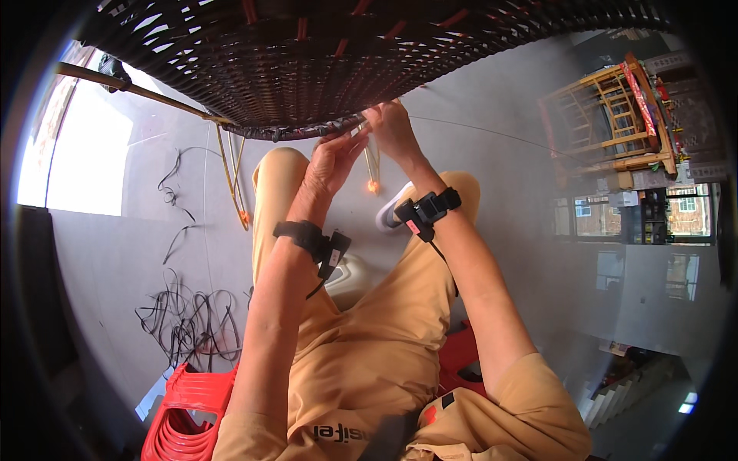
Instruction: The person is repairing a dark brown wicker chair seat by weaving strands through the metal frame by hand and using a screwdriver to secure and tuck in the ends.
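A dark brown woven wicker piece (323,69), with reddish ribs showing through, arches over the top of the view. My right hand (392,131) is closed at its lower edge, fingertips pressed to the weave. Just left of it and slightly lower, my left hand (334,163) is raised to the same edge, its fingers pinched together; what lies between them is too small to make out. A thin dark strand (484,131) runs off to the right from beside my right hand. Black straps with small devices circle both wrists.
Thin tan legs (234,177) hang below the wicker. Tangled black strips (188,323) lie on the grey floor at left. Red plastic stools (192,392) stand near me, and a pale rounded object (350,280) sits between my legs. At far right is a wooden frame (615,115).
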Motion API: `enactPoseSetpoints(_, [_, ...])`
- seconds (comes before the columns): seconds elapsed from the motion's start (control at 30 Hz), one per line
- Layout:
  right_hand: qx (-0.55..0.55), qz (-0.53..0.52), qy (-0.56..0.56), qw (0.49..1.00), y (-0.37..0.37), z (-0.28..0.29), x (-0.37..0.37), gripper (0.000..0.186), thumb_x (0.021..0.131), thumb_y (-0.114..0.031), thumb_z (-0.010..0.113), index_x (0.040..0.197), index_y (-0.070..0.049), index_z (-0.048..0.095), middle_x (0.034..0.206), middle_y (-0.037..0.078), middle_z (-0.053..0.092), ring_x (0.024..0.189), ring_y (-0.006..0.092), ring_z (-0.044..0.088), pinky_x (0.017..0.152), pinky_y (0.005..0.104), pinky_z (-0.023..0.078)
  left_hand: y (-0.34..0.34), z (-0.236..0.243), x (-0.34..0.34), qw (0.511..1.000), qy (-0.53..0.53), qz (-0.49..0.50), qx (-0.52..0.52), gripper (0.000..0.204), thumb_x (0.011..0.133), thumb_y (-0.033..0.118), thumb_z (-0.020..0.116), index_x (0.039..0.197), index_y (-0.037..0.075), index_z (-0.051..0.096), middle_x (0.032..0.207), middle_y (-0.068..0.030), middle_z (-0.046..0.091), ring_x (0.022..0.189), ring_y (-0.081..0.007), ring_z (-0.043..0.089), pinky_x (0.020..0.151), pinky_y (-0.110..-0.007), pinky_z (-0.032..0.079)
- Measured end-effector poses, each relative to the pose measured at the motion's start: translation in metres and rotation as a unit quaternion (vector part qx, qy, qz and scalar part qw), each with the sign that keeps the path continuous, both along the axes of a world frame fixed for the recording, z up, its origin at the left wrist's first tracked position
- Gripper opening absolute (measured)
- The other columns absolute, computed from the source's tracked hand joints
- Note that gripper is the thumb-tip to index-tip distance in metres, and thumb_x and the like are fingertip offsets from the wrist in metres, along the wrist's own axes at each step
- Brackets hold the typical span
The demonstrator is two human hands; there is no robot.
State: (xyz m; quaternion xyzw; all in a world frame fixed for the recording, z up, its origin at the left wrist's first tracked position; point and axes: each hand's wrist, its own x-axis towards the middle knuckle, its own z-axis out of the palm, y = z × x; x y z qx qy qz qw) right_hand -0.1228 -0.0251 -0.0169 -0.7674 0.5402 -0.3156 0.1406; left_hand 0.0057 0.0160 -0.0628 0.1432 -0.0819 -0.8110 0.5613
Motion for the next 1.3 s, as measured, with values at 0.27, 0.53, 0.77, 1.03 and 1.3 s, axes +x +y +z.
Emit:
enactPoseSetpoints(0.27, [0.071,-0.007,-0.085,0.994,0.000,0.005,0.005,0.019,0.073,-0.013,0.055,0.077,0.005,0.059,0.094,0.022,0.053,0.081,0.0347,0.054,0.075,0.0379,0.043,0.000,-0.004,-0.003,0.999,-0.008,0.021,0.025,0.027,0.079,-0.004,0.047,0.106,-0.004,0.050,0.105,-0.0108,0.055,0.100,-0.0256,0.053,0.095,-0.037,0.038])
enactPoseSetpoints(0.53, [0.029,-0.060,-0.148,0.987,0.008,-0.001,0.020,0.021,0.072,-0.014,0.055,0.076,0.007,0.059,0.095,0.020,0.053,0.083,0.0336,0.055,0.075,0.0383,0.044,-0.003,-0.005,-0.001,0.999,-0.006,0.021,0.031,0.023,0.082,-0.001,0.045,0.103,-0.003,0.052,0.103,-0.0123,0.055,0.098,-0.0264,0.053,0.091,-0.039,0.042])
enactPoseSetpoints(0.77, [0.012,-0.066,-0.044,0.997,0.004,-0.003,0.013,0.021,0.073,-0.013,0.056,0.073,0.008,0.058,0.093,0.024,0.052,0.081,0.0357,0.055,0.073,0.0381,0.045,0.025,0.034,0.017,0.959,-0.263,-0.100,0.014,0.022,0.085,0.006,0.043,0.102,-0.004,0.053,0.098,-0.0136,0.057,0.085,-0.0228,0.058,0.078,-0.032,0.048])
enactPoseSetpoints(1.03, [-0.009,-0.019,-0.072,0.997,0.005,0.003,0.011,0.017,0.076,-0.011,0.058,0.080,0.005,0.058,0.092,0.021,0.053,0.083,0.0354,0.053,0.072,0.0389,0.044,0.030,0.062,0.029,0.496,-0.780,0.152,-0.349,0.031,0.077,0.002,0.049,0.109,0.003,0.052,0.103,-0.0127,0.054,0.101,-0.0267,0.048,0.086,-0.041,0.038])
enactPoseSetpoints(1.3, [0.069,-0.016,-0.083,0.994,-0.003,-0.002,0.004,0.018,0.077,-0.016,0.057,0.083,0.001,0.059,0.089,0.020,0.054,0.084,0.0354,0.053,0.073,0.0402,0.044,-0.004,0.043,0.008,0.467,-0.823,0.164,-0.279,0.024,0.085,0.018,0.044,0.104,0.006,0.052,0.103,-0.0173,0.051,0.098,-0.0316,0.046,0.084,-0.043,0.031])
